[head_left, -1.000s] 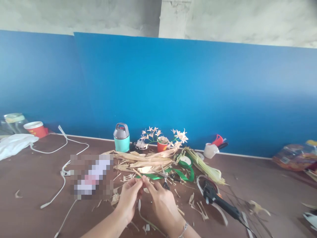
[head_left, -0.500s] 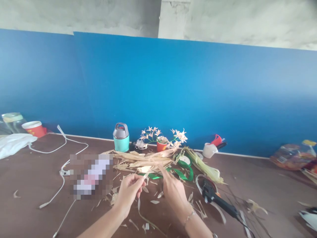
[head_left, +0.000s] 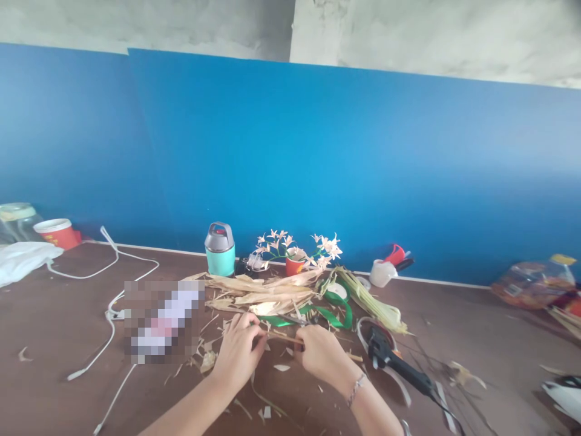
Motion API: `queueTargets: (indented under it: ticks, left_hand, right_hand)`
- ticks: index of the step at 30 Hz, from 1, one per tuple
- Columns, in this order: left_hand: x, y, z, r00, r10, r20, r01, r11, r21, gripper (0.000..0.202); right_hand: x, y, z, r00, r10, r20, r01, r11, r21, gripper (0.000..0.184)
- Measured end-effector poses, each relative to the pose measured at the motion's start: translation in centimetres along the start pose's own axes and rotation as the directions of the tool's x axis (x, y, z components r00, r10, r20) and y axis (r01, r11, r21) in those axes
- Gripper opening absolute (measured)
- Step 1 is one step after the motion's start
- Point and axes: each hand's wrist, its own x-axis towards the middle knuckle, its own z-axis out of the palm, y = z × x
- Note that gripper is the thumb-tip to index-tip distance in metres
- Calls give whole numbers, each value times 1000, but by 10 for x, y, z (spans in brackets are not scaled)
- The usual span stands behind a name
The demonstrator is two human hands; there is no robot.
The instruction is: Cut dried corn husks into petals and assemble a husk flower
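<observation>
My left hand [head_left: 239,348] is closed above the table, thumb and fingertips pinched together; whatever lies between them is hidden. My right hand [head_left: 323,352] grips a thin wooden stick [head_left: 285,337], whose left end meets the left fingertips. The stick's other end shows past the right hand. Just beyond the right fingers lies a grey, narrow tool [head_left: 294,319], too blurred to name. Dried corn husks [head_left: 267,292] are piled behind both hands, with green ribbon [head_left: 334,316] at their right. Pale petal-shaped husk cuttings [head_left: 281,367] are scattered below and between the hands.
A red paper cup [head_left: 294,266] holds pale husk flowers [head_left: 327,247] behind the pile. The teal flask [head_left: 220,251] stands left of it. To the right lie a green husk bundle [head_left: 372,303] and a black corded tool [head_left: 402,369]. White cables [head_left: 111,333] run along the left.
My right hand now grips a thin stick; before, it reached forward over the husk pile. The left hand has turned palm-down, and the pale strip in its fingers is out of sight.
</observation>
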Motion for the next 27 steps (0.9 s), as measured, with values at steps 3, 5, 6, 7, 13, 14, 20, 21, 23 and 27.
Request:
queueTargets:
  ticks: [3,5,6,7,13,14,20,21,23,27]
  left_hand:
    - [0,-1,0,1000,-9,-5,9,998,56,22]
    - [0,-2,0,1000,-24,-12,25,996,80,19]
    - [0,-2,-1,999,-35,-15,36,996,85,16]
    - [-1,-3,-1,999,-45,-18,47,995,85,13]
    - [-1,3,-4,998,-25,-49,22,999,-44,13]
    - [-1,5,-5,999,-11,-48,6,994,-106,12]
    - [-1,16,-5,996,-75,50,90,866,-492,9]
    - [-1,16,-4,994,-89,62,108,841,-531,9]
    - [0,15,-4,991,-103,81,131,795,-592,11]
    - [1,12,-6,987,-90,134,157,726,-670,15]
  right_hand:
    - [4,1,3,999,48,-1,-47,987,156,10]
    - [8,1,2,996,83,37,-90,948,304,15]
    - [9,0,2,994,97,60,-112,918,381,16]
    - [10,-1,1,991,109,83,-135,881,454,16]
    - [13,-8,5,966,134,220,-252,659,709,14]
    - [13,-9,7,965,130,227,-257,632,731,15]
    - [10,-21,16,977,137,167,-214,541,813,25]
    - [9,-22,17,979,133,155,-202,533,822,26]
    - [8,-23,17,982,112,153,-188,494,849,27]
    - [6,-24,15,974,37,224,-223,356,908,30]
